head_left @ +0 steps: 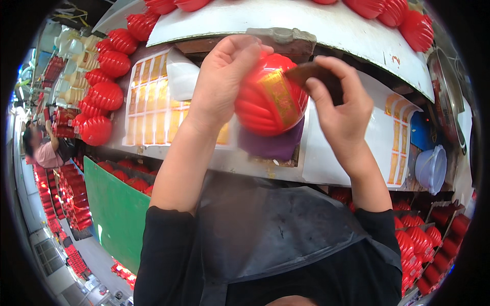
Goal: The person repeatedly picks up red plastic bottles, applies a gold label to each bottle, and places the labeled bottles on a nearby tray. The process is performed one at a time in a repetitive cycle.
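Observation:
In front of me a glossy red ribbed vessel (250,115) lies tilted over a folded purple cloth (283,145). A gold label strip (280,97) runs across its side. My left hand (229,71) is closed around the far end of the vessel, its fingers partly hidden. Between the thumb and fingers of my right hand (342,102) is a flat dark-brown scraper-like piece (326,84), its tip at the upper end of the label. Whether the tip presses on the label is hard to tell.
Sheets of gold labels (148,102) lie left of the vessel, and another label sheet (337,148) lies right. Red vessels (107,97) line the left side. A pale blue bucket (431,168) stands at the right edge. A green panel (117,209) is nearer left; a person (48,150) is beyond.

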A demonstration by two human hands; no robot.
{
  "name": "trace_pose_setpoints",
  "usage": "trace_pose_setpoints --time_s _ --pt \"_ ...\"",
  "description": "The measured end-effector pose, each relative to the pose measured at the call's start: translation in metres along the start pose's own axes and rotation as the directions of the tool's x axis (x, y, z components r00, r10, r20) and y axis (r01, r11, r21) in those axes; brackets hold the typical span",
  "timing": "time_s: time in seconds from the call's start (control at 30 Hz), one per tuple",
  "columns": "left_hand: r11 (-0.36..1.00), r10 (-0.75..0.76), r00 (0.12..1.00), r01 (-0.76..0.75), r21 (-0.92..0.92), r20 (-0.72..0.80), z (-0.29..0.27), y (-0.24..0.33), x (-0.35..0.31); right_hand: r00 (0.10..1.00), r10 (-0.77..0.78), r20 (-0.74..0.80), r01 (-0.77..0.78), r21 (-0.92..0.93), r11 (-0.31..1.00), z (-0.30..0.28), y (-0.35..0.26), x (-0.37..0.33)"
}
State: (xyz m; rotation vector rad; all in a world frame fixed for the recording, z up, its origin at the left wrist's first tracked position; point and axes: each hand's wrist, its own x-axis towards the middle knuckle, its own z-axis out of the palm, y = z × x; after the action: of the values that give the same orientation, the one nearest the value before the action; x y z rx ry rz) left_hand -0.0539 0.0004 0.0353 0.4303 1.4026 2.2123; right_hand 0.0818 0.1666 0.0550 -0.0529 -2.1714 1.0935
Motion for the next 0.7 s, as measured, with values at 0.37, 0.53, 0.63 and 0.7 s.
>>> trace_pose_setpoints --time_s 0.37,0.53,0.63,0.7 --pt "0.972 0.214 0.946 -0.232 -0.045 -0.245 0.004 0.023 -0.072 0.895 -0.446 0.016 0.446 -0.056 0.893 0.028 -0.03 0.014" --pt "0.931 0.335 0.875 -0.363 -0.017 -0.348 -0.014 0.041 -0.116 0.683 -0.715 0.147 0.679 0.233 0.697 0.049 -0.074 -0.016" --pt "0.899 0.431 0.847 -0.432 0.07 -0.309 -0.034 0.052 -0.155 0.936 -0.324 0.142 0.305 0.14 0.942 0.067 -0.084 -0.013" --pt "0.881 0.458 0.834 -0.471 0.034 -0.309 -0.048 0.058 -0.189 0.95 -0.193 0.245 0.146 0.197 0.97 0.072 -0.084 -0.008"
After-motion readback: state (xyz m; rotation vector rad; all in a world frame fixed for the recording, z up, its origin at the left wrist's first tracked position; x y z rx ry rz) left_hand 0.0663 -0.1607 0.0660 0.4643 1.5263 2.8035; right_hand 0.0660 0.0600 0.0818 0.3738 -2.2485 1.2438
